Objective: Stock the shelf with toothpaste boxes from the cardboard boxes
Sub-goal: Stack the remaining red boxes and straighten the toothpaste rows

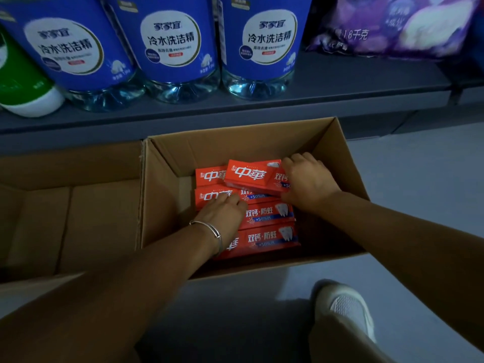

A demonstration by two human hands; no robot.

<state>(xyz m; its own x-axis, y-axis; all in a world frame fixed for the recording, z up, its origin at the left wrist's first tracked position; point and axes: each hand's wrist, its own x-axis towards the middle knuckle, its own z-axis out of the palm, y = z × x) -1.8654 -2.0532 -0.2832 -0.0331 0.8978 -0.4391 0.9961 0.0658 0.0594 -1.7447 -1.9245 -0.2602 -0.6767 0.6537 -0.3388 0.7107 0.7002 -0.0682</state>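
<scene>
An open cardboard box (pixel 327 158) sits on the floor below the grey shelf (pixel 340 82). Several red toothpaste boxes (pixel 264 239) lie flat in a stack inside it. One tilted toothpaste box (pixel 248 175) is raised above the others; my right hand (pixel 306 182) grips its right end. My left hand (pixel 222 213), with a silver bracelet at the wrist, rests palm down on the toothpaste boxes in the stack, its fingers reaching over a lower box (pixel 214 196). Whether those fingers curl around that box is hidden.
A second open cardboard box (pixel 73 218) stands to the left, touching the first. On the shelf stand three blue dish-soap bottles (pixel 170 48), a green bottle (pixel 23 87) and a purple bag (pixel 392 27). My white shoe (pixel 345 307) is on the grey floor.
</scene>
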